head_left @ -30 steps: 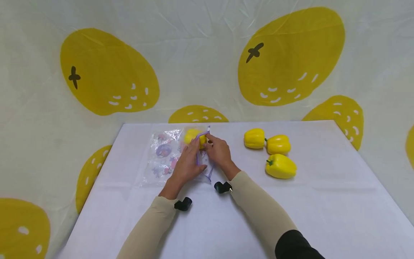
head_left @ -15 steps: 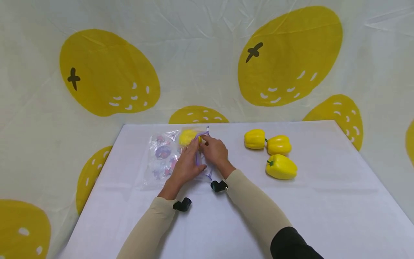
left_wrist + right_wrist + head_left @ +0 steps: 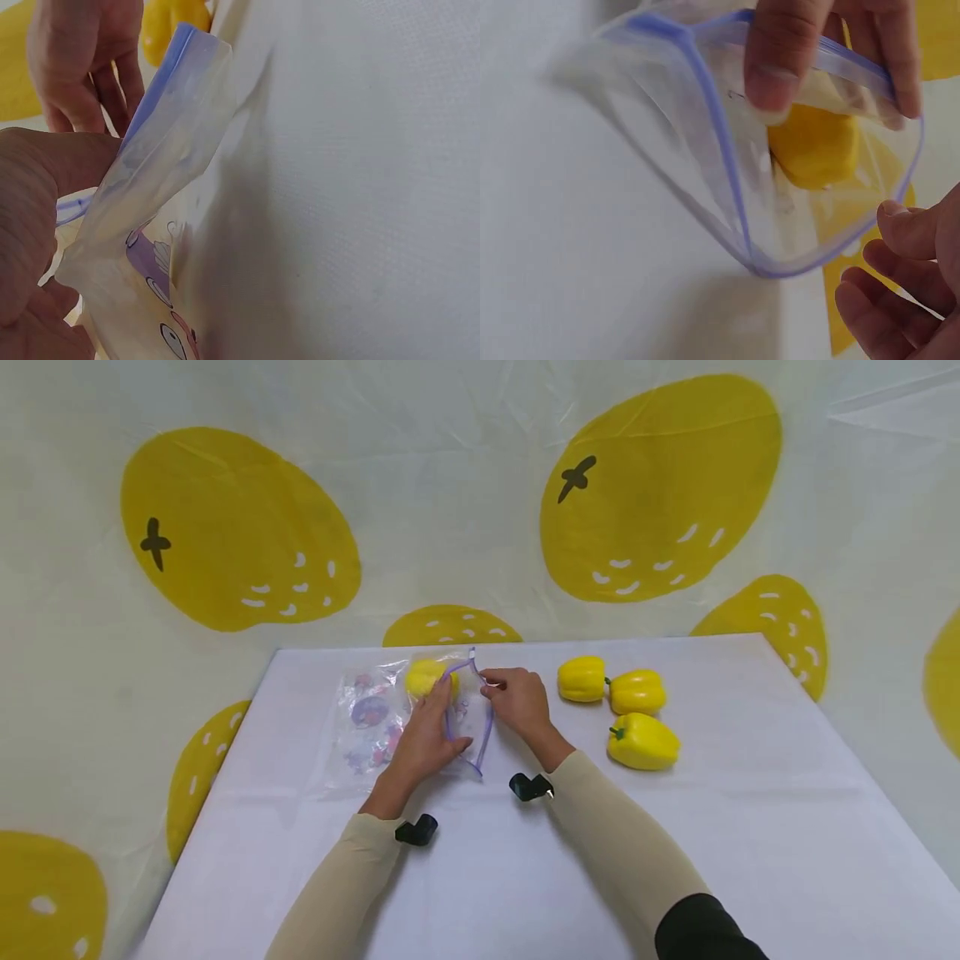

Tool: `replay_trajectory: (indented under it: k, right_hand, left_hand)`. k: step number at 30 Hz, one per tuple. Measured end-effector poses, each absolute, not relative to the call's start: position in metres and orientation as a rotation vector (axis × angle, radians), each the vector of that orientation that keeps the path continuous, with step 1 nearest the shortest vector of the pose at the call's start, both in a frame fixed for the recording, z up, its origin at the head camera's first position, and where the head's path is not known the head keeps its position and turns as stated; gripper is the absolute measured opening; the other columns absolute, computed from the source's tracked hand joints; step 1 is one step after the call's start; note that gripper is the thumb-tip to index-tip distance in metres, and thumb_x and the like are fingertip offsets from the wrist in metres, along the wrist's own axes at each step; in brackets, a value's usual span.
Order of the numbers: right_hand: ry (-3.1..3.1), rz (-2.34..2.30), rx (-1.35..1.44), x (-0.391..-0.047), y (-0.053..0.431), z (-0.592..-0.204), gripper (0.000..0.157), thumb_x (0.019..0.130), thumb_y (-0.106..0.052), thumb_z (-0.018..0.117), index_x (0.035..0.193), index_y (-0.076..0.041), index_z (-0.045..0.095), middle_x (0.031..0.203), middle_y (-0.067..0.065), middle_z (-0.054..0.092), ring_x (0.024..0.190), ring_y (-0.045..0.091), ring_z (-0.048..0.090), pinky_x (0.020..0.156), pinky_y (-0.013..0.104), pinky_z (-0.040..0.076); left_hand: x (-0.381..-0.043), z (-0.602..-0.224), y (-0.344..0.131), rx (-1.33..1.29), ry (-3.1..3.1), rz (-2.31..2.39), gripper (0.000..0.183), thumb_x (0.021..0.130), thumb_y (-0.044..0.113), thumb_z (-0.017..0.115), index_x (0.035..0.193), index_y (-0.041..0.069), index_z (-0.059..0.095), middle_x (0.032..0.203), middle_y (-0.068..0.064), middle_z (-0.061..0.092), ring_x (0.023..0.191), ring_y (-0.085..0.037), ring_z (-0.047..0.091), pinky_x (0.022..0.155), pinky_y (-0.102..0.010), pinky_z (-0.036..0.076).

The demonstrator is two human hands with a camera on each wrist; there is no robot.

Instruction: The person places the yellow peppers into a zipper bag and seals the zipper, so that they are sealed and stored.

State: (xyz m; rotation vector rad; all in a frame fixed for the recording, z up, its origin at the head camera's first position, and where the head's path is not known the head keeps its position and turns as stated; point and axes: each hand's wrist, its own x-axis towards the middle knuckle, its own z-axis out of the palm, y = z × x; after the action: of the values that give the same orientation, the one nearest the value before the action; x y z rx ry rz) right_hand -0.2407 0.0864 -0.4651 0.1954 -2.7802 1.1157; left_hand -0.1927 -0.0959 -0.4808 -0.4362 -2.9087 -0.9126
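Note:
A clear zip bag (image 3: 371,739) with a purple-edged mouth and printed pictures lies on the table in the head view. Inside it is a yellow bell pepper (image 3: 423,677), also visible through the mouth in the right wrist view (image 3: 817,146). My left hand (image 3: 427,735) grips the mouth's rim, its thumb in the opening and its fingers outside, as the right wrist view shows. My right hand (image 3: 519,700) is at the mouth's right side, fingers loosely bent and holding nothing. Its fingertips (image 3: 891,208) are close to the purple rim; whether they touch is unclear.
Three more yellow bell peppers (image 3: 643,742) lie to the right of my right hand, on the white cloth of the table (image 3: 750,827). Behind the table hangs a pale backdrop (image 3: 450,485) printed with large yellow fruit.
The pepper in the bag has shifted left, deeper in. My right hand has drawn back to the right, out of the mouth, which stands wider. My left hand keeps its grip.

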Motion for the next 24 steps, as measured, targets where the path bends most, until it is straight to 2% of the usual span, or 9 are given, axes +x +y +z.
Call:
replay_trajectory:
  k: [7,15,24]
  right_hand:
    - [-2.763,1.179,0.2,-0.233,0.109,-0.451,0.029,0.097,-0.017,0.072,0.125,-0.016,0.077,0.114,0.006,0.081,0.113,0.029,0.075,0.101,0.044,0.059]
    - [-2.807,1.279,0.145,-0.221,0.138,-0.435,0.029,0.1,-0.018,0.069,0.128,-0.013,0.076,0.121,0.008,0.079,0.117,0.029,0.071,0.1,0.044,0.06]
    - [-2.837,1.267,0.099,-0.211,0.177,-0.424,0.028,0.1,-0.018,0.069,0.125,-0.009,0.077,0.122,0.011,0.078,0.119,0.031,0.069,0.1,0.046,0.06]
  left_hand:
    - [-0.192,-0.479,-0.098,-0.379,-2.948,-0.932,0.107,0.087,0.024,0.085,0.168,0.012,0.016,0.175,-0.008,0.023,0.163,-0.03,0.023,0.133,-0.05,0.016]
    - [-0.192,-0.478,-0.099,-0.342,-2.98,-0.981,0.108,0.088,0.024,0.084,0.169,0.02,0.013,0.176,-0.006,0.02,0.162,-0.034,0.022,0.131,-0.053,0.021]
    - [-0.193,-0.476,-0.1,-0.366,-2.975,-1.0,0.109,0.087,0.024,0.084,0.169,0.019,0.012,0.176,-0.009,0.02,0.162,-0.036,0.022,0.132,-0.054,0.019]
